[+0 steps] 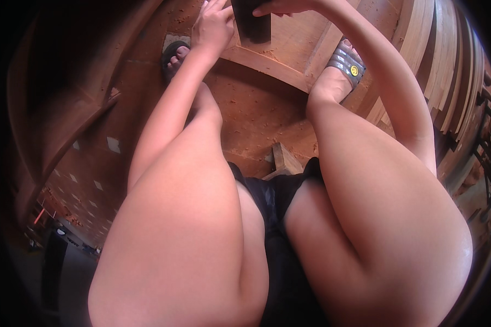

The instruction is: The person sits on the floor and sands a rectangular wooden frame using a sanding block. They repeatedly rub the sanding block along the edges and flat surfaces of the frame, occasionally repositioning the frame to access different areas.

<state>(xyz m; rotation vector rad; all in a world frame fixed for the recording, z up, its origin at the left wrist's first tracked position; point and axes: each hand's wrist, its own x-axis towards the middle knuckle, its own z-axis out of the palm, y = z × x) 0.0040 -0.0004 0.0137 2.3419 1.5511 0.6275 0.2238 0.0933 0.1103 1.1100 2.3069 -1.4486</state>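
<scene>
1. A woodworking workshop, by the look of it
2. Long wooden strips (442,65) are stacked along the right side
3. Reddish shavings (247,100) (or coarse sawdust) litter the floor (256,126)
4. A framed wooden panel (297,46) lies at floor level

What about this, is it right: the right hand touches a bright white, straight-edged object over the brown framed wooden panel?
Not quite: the head view shows the straight-edged object dark. The right hand does touch it over the brown framed wooden panel.
</scene>
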